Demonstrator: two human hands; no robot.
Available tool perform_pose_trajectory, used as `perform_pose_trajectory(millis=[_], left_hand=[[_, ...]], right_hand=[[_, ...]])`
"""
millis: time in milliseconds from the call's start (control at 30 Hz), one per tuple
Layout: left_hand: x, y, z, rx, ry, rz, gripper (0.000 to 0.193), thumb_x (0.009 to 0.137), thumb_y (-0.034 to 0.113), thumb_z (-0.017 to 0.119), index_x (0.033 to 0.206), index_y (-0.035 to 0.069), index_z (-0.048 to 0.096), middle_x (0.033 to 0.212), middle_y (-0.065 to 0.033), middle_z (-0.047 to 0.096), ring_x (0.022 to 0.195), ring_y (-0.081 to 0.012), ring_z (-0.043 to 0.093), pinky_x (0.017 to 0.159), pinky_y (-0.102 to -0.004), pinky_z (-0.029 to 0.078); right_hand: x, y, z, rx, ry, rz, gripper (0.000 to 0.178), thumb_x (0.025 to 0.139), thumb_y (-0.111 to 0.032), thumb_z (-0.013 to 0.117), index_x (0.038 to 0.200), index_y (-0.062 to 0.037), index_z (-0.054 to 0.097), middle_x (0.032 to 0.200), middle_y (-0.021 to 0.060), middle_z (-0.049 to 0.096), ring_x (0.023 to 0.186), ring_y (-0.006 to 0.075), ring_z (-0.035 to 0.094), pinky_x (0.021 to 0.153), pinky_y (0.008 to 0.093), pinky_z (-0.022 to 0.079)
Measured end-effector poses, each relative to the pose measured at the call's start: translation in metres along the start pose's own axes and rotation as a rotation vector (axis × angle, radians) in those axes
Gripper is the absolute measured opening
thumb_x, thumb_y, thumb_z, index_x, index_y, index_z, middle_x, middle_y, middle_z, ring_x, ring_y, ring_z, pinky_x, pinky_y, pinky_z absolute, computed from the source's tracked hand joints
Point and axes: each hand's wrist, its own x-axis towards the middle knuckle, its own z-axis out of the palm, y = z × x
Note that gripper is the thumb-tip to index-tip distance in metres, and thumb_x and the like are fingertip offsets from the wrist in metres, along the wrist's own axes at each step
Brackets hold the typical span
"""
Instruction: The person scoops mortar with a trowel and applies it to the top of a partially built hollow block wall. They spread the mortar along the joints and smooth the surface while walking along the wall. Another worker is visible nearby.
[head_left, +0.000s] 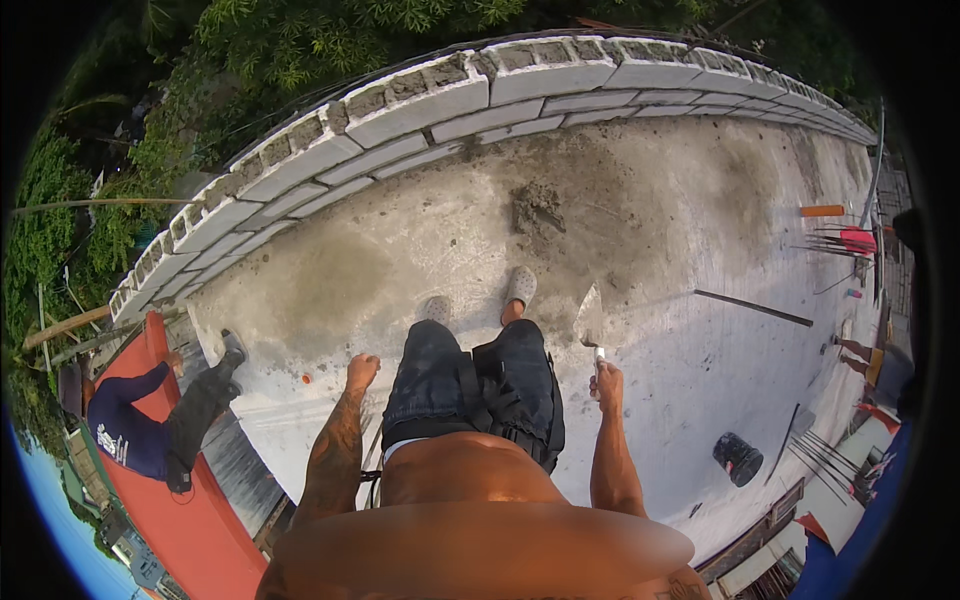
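My right hand is closed round the handle of a pointed trowel, whose metal blade points away from me above the concrete floor. On the left, my left hand hangs beside my knee with its fingers curled in; I make out nothing in it. Ahead of my feet lies a small heap of wet mortar on a dark, stained patch. Beyond it curves a low wall of grey hollow blocks, with mortar filling many of the cores along its top.
A person in dark clothes is at the left by a red beam. To the right lie a dark bar, an orange pipe, a black bucket and several thin rods. Another person's legs show at the far right.
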Motion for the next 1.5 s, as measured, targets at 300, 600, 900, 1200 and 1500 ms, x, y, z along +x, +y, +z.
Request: perform_pose_trajectory(millis=[300, 600, 900, 1200, 1500], left_hand=[[-0.034, 0.198, 0.043, 0.072, -0.001, 0.274, 0.023, 0.094, 0.023, 0.061, 0.097, 0.000, 0.066, 0.086, -0.0141, 0.070, 0.080, -0.0246, 0.067, 0.074, -0.0337, 0.050], [0.066, 0.231, 0.183, 0.134, -0.355, 0.140, 0.018, 0.096, 0.014, 0.058, 0.097, -0.002, 0.065, 0.087, -0.0086, 0.069, 0.084, -0.0141, 0.063, 0.079, -0.0281, 0.049], [0.123, 0.186, 0.234, 0.107, -0.485, 0.052, 0.018, 0.097, 0.017, 0.059, 0.102, 0.000, 0.065, 0.088, -0.0087, 0.069, 0.079, -0.0135, 0.065, 0.071, -0.0283, 0.051], [0.140, 0.182, 0.271, 0.000, -0.476, -0.006, 0.019, 0.096, 0.018, 0.061, 0.103, 0.000, 0.066, 0.092, -0.0098, 0.070, 0.086, -0.0151, 0.067, 0.079, -0.0283, 0.053], [0.122, 0.180, 0.279, -0.138, -0.471, 0.026, 0.017, 0.095, 0.016, 0.063, 0.104, 0.001, 0.065, 0.095, -0.0098, 0.071, 0.087, -0.0164, 0.067, 0.081, -0.0315, 0.053]], right_hand=[[0.215, -0.022, 0.063, -0.147, -0.028, 0.040, 0.033, 0.097, -0.033, 0.056, 0.090, -0.0004, 0.056, 0.064, 0.0078, 0.058, 0.047, 0.0154, 0.055, 0.040, 0.0318, 0.041], [0.484, -0.028, 0.198, 0.121, 0.095, 0.003, 0.046, 0.099, -0.041, 0.049, 0.081, 0.0003, 0.062, 0.054, 0.0068, 0.053, 0.043, 0.0156, 0.051, 0.040, 0.0336, 0.039], [0.493, 0.055, 0.208, -0.365, 0.337, -0.101, 0.052, 0.097, -0.044, 0.050, 0.095, 0.0052, 0.065, 0.075, 0.0288, 0.063, 0.074, 0.0463, 0.062, 0.069, 0.0495, 0.048], [0.558, 0.035, 0.204, -0.427, 0.198, -0.167, 0.047, 0.097, -0.043, 0.050, 0.087, 0.0023, 0.061, 0.071, 0.0271, 0.059, 0.072, 0.0464, 0.060, 0.064, 0.0478, 0.046], [0.519, -0.004, 0.188, -0.510, 0.228, -0.316, 0.046, 0.090, -0.045, 0.063, 0.087, 0.0005, 0.059, 0.073, 0.0260, 0.061, 0.071, 0.0446, 0.062, 0.062, 0.0471, 0.047]])
